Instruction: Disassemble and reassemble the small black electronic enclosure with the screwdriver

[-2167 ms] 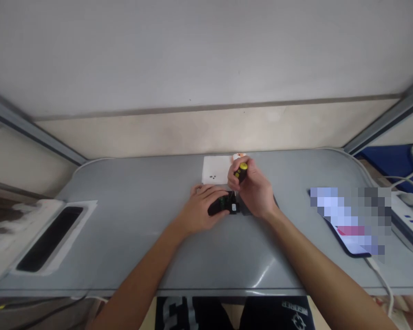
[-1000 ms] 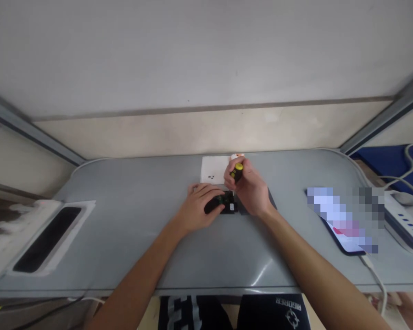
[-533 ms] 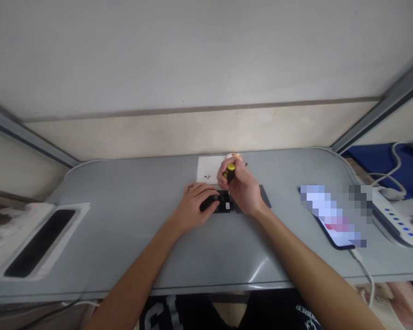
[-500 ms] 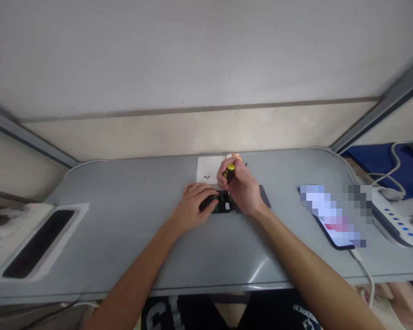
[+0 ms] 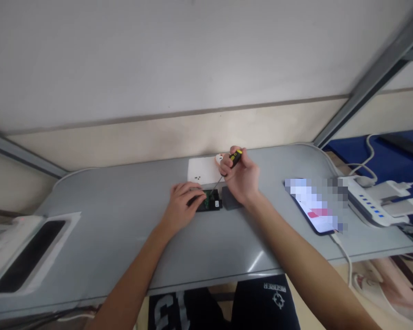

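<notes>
A small black device with a green circuit board lies flat near the middle of the table. My left hand is closed on its left end, fingers over the far side and thumb on the near side. My right hand grips a black and yellow screwdriver, tilted so that its thin shaft runs down left to the board. Whether the tip touches a screw is too small to tell. A dark grey flat piece lies just right of the device, partly under my right wrist.
Behind the device, white paper carries several tiny dark bits and an orange-white figure. A charging phone and a white power strip are at right. A black slab lies at left on the grey table.
The screwdriver has gone from nearly upright to leaning, its shaft now visible over the board. My left fingers uncover more green board. The whole view has shifted a little to the right.
</notes>
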Motion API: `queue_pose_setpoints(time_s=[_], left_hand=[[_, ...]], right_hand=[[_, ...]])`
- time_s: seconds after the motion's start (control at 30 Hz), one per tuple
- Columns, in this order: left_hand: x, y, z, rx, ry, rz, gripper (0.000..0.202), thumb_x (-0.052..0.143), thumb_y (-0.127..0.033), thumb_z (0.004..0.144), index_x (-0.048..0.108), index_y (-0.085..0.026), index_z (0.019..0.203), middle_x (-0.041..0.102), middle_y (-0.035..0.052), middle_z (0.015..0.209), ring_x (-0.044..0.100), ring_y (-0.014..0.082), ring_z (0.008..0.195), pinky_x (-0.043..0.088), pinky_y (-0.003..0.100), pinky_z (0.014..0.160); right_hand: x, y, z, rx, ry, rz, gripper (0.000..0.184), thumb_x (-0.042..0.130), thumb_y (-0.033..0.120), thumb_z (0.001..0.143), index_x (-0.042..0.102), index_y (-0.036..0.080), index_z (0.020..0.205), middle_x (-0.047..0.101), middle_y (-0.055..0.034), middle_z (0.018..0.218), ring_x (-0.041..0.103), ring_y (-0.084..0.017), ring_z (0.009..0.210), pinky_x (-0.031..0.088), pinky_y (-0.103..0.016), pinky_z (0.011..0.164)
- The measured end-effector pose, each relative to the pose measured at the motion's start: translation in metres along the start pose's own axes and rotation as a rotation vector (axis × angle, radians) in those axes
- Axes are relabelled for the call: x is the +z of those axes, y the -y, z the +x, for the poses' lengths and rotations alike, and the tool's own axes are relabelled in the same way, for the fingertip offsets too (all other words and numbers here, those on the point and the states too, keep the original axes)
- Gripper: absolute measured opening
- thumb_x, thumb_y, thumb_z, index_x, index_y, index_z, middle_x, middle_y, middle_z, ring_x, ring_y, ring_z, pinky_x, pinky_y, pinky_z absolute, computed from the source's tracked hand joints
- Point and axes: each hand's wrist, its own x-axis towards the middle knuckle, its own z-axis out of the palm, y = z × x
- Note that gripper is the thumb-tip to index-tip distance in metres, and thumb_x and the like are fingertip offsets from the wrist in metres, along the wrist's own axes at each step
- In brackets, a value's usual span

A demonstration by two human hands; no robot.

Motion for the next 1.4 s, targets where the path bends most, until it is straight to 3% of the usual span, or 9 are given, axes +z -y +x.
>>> queue_pose_setpoints(time_s=[0.1,0.27,0.4,0.53,0.7,0.8,0.9,1.07,1.4], left_hand=[[-0.002,-0.005,0.030,-0.030,-0.053,0.078,0.015,0.063,-0.031,0.102,0.076,-0.024,0.098,0.074,0.0038,0.110,0.064,0.0221,0.106,0.039,0.041,0.099],[0.022,-0.003,0.095,0.058,0.240,0.203,0.015,0.066,-0.031,0.100,0.079,-0.024,0.098,0.073,0.0059,0.109,0.060,0.0264,0.110,0.041,0.042,0.098],[0.044,0.007,0.110,0.100,0.343,0.257,0.016,0.066,-0.032,0.100,0.080,-0.025,0.101,0.072,0.0070,0.113,0.059,0.0288,0.111,0.043,0.043,0.097],[0.038,0.013,0.097,0.064,0.350,0.230,0.019,0.061,-0.030,0.101,0.078,-0.021,0.097,0.073,0.0082,0.110,0.061,0.0281,0.109,0.044,0.042,0.096],[-0.005,0.022,0.055,-0.173,0.296,-0.029,0.029,0.049,-0.034,0.105,0.071,-0.020,0.093,0.070,0.0043,0.095,0.062,0.0189,0.083,0.046,0.033,0.077],[-0.019,0.031,0.026,-0.174,0.328,-0.115,0.033,0.045,-0.035,0.106,0.064,-0.020,0.084,0.064,0.0021,0.085,0.058,0.0171,0.078,0.045,0.031,0.075],[-0.017,0.036,0.009,-0.164,0.295,-0.174,0.031,0.043,-0.034,0.107,0.062,-0.020,0.086,0.063,0.0021,0.086,0.058,0.0172,0.082,0.046,0.032,0.078],[-0.009,0.036,0.004,-0.118,0.264,-0.180,0.029,0.043,-0.032,0.107,0.061,-0.021,0.087,0.062,0.0020,0.087,0.057,0.0171,0.083,0.046,0.032,0.082],[-0.007,0.039,0.002,-0.118,0.246,-0.194,0.029,0.045,-0.030,0.106,0.062,-0.020,0.086,0.062,0.0019,0.085,0.057,0.0165,0.080,0.047,0.032,0.079]], right_hand=[[-0.015,0.006,0.009,0.017,-0.135,0.095,0.030,0.032,0.035,0.107,0.050,0.022,0.087,0.037,0.0029,0.064,0.033,-0.011,0.051,0.036,-0.020,0.049],[-0.036,0.010,0.017,0.147,-0.218,0.084,0.027,0.034,0.032,0.105,0.050,0.022,0.087,0.036,0.0051,0.061,0.026,-0.009,0.044,0.026,-0.018,0.041],[-0.040,0.009,0.019,0.159,-0.145,0.043,0.029,0.035,0.037,0.105,0.052,0.022,0.087,0.037,0.0050,0.061,0.024,-0.009,0.044,0.025,-0.018,0.041],[-0.033,0.011,0.013,0.119,-0.057,-0.007,0.031,0.040,0.044,0.105,0.053,0.022,0.086,0.038,0.0040,0.064,0.026,-0.010,0.048,0.029,-0.019,0.044],[-0.006,0.006,-0.001,-0.014,0.076,-0.039,0.043,0.040,0.055,0.104,0.051,0.022,0.079,0.037,0.0017,0.069,0.036,-0.012,0.058,0.039,-0.024,0.057],[0.012,-0.011,-0.001,-0.038,0.112,-0.107,0.038,0.056,0.049,0.100,0.049,0.021,0.076,0.036,0.0019,0.072,0.036,-0.012,0.062,0.035,-0.024,0.057],[0.025,-0.031,0.007,-0.011,0.162,-0.205,0.038,0.063,0.050,0.096,0.050,0.021,0.075,0.038,0.0021,0.072,0.034,-0.011,0.061,0.032,-0.025,0.054],[0.033,-0.051,0.019,0.064,0.158,-0.268,0.041,0.059,0.056,0.097,0.050,0.022,0.077,0.035,0.0037,0.066,0.030,-0.011,0.056,0.030,-0.025,0.051],[0.025,-0.058,0.016,0.048,0.138,-0.293,0.039,0.057,0.054,0.100,0.052,0.022,0.077,0.037,0.0023,0.066,0.031,-0.011,0.056,0.031,-0.025,0.051]])
